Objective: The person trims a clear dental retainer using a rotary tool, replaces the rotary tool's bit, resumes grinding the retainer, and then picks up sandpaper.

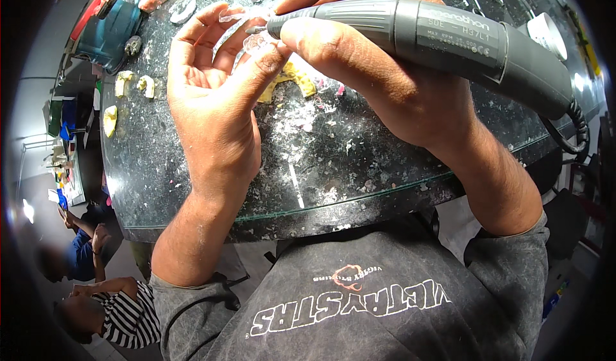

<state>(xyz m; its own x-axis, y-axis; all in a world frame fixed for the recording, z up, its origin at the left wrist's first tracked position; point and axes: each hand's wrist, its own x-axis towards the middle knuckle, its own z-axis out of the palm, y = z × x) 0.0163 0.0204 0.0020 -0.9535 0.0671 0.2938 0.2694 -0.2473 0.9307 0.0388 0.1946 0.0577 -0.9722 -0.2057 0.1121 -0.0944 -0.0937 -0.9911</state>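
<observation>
Visibly, the curved piece (255, 42) is transparent, the handpiece (443, 37) dark gray.

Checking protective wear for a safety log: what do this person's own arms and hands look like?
The left hand and right hand are ungloved, with no rings or watch visible. The forearms are bare up to short, loose, faded charcoal-grey sleeves.

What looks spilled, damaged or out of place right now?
White debris litters the black tabletop, with pink bits beside the yellow curved piece; the scatter looks untidy against the dark surface. Whether the clear piece in the left fingers is damaged, I cannot tell.
</observation>
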